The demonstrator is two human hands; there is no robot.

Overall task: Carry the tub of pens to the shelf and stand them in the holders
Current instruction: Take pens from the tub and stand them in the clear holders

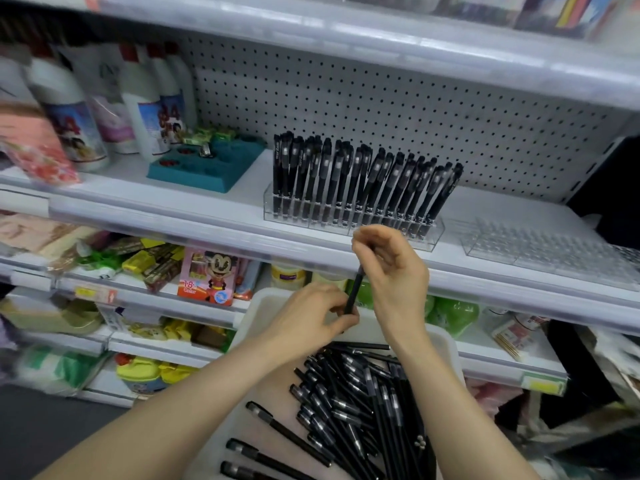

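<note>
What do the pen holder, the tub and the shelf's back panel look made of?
Holder: clear glossy hard plastic, maybe acrylic; the pens show through its walls. Tub: white matte plastic, judging by its rounded moulded rim. Back panel: likely painted metal pegboard, pale with regular holes.

Pretty plain look on this one: the person went bare-handed, both arms uncovered from the wrist back to where the shot cut them off. The left hand [311, 317] showed up by the far rim of the white tub [258, 308], the right hand [393, 271] just past that rim. The left forearm [180, 407] was on the tub's left side, the right forearm [446, 403] over its right half. Slim wrists, knuckles showing on the back of the left hand. Fingernails were too small to make out.
</note>
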